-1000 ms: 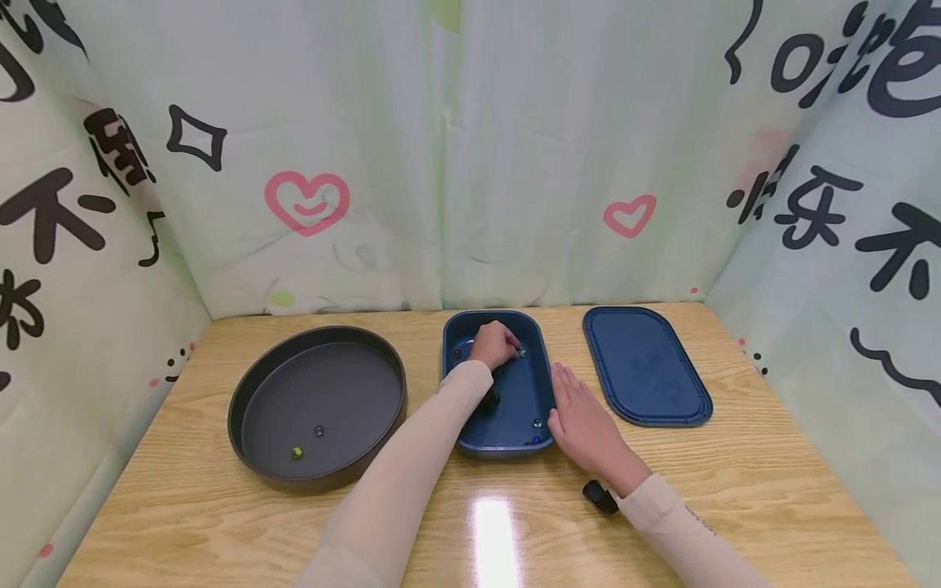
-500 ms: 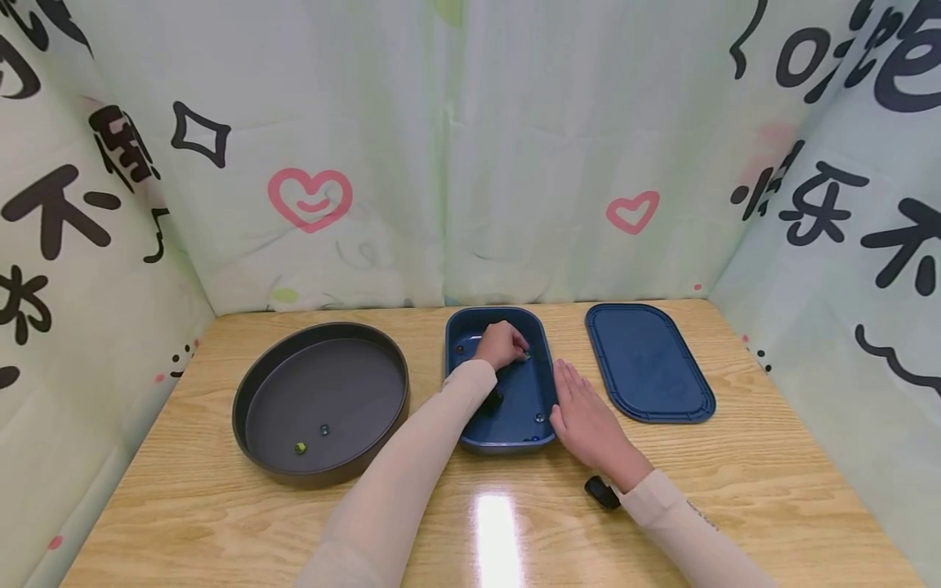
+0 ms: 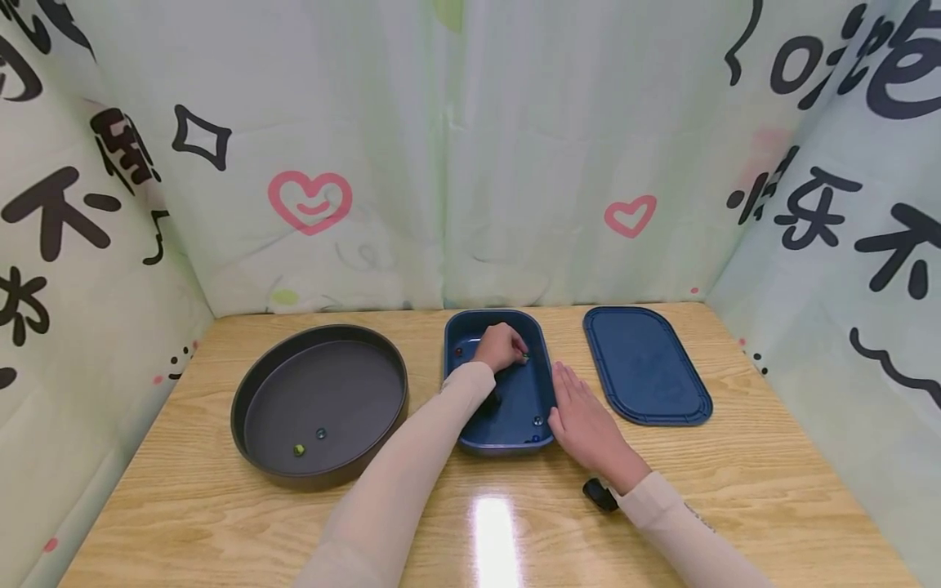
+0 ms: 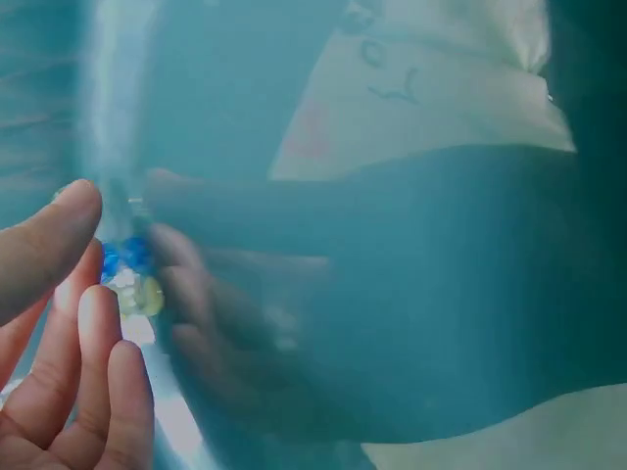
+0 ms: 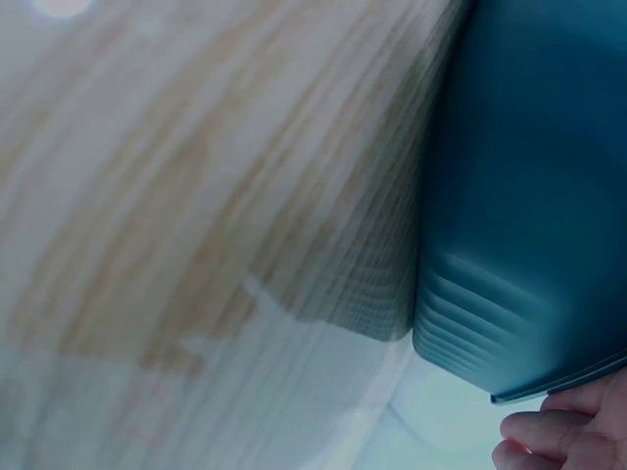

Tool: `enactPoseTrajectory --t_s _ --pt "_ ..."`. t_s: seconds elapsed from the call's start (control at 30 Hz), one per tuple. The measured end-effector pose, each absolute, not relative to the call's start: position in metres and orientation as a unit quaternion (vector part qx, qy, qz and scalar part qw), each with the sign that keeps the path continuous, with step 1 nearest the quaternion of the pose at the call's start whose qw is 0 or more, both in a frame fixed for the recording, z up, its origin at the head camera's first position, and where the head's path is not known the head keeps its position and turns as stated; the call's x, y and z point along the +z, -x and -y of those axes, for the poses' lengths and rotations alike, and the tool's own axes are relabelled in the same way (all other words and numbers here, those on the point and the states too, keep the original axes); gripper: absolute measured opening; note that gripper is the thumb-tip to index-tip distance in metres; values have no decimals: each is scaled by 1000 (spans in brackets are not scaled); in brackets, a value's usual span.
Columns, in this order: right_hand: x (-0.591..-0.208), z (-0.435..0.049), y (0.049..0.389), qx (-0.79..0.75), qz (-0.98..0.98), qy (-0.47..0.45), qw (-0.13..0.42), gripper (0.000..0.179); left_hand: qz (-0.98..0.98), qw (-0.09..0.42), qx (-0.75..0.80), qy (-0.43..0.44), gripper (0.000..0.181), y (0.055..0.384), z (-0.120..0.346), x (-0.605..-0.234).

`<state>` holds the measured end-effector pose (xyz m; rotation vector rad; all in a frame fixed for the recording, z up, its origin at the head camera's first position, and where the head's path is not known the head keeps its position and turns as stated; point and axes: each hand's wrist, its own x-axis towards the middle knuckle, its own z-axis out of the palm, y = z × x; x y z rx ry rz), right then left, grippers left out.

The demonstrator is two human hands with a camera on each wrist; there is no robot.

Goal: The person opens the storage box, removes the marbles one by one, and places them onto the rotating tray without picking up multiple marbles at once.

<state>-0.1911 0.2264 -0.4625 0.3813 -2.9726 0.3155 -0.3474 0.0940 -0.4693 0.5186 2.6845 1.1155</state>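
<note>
My left hand [image 3: 501, 346] reaches into the blue rectangular box [image 3: 515, 408]. Its curled thumb and fingertips are at a small greenish glass marble [image 3: 525, 357] by the right wall. In the left wrist view, blue and yellowish clear glass [image 4: 132, 284] shows between thumb and fingers, above their reflection; how firmly it is pinched is hard to see. A dark red marble [image 3: 459, 352], a clear marble [image 3: 538, 421] and a blue marble [image 3: 535, 439] lie elsewhere in the box. My right hand [image 3: 588, 420] rests, fingers straight, against the box's right outer side.
Left of the box stands a round dark grey pan [image 3: 319, 384], holding a yellow-green marble [image 3: 298, 450] and a clear marble [image 3: 321, 434]. A blue lid [image 3: 648, 367] lies flat at the right. Printed curtains [image 3: 390, 163] enclose the wooden table [image 3: 559, 539].
My left fingertips have shifted slightly and now cover more of the marble at the right wall. The right hand stays against the box. The marbles in the pan have not moved.
</note>
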Motion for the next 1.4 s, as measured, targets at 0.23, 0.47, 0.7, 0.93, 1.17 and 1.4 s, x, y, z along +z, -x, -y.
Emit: enactPoseTrajectory --t_s 0.23,0.47,0.7,0.93,1.17,1.4 --pt "-462 -225 192 99 984 -130 65 61 -901 65 378 -204 7 344 -88 -448" --pt "-461 -225 191 98 984 -132 63 60 -886 58 391 -242 9 337 -78 -419" --pt "-461 -225 191 97 985 -131 55 60 -867 77 421 -256 10 325 -62 -395" --pt "-460 -224 191 95 985 -133 61 61 -846 90 439 -289 13 311 -36 -374" --pt "-460 -226 190 97 984 -133 63 60 -841 94 450 -287 16 295 3 -363" --pt "-458 -224 190 94 985 -132 60 60 -853 102 440 -261 17 288 50 -360"
